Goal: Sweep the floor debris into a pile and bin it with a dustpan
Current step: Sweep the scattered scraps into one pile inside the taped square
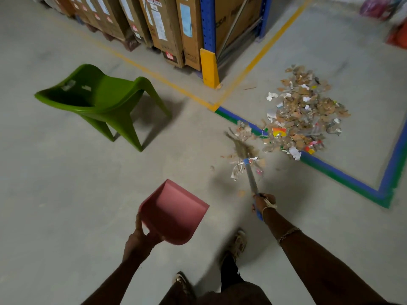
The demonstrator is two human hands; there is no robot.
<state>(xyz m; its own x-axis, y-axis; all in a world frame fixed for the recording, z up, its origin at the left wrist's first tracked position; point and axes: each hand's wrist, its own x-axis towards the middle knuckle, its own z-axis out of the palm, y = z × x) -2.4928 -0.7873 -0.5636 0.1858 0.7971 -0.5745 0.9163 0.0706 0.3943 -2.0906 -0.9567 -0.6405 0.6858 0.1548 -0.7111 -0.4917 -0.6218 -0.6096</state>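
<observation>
Debris pile (pixel 306 113) lies on the floor ahead-right of my right hand (pixel 263 203), which grips the broom (pixel 250 170), handle pointing forward to bristles among stray scraps (pixel 236 170); my left hand (pixel 137 241), farther off, grips the pink dustpan (pixel 174 212).

Warehouse: labelled cartons (pixel 164 29) and blue racking post (pixel 207 20) far ahead of left hand (pixel 141 238), taped lines (pixel 154 74) on concrete floor (pixel 66 183).

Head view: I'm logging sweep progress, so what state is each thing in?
Dustpan: empty, held off the floor by the left hand.
Broom: gripped by the right hand, bristles among stray scraps.
Debris pile: gathered on the floor, not yet binned.
Green chair: upright, nobody on it.
</observation>
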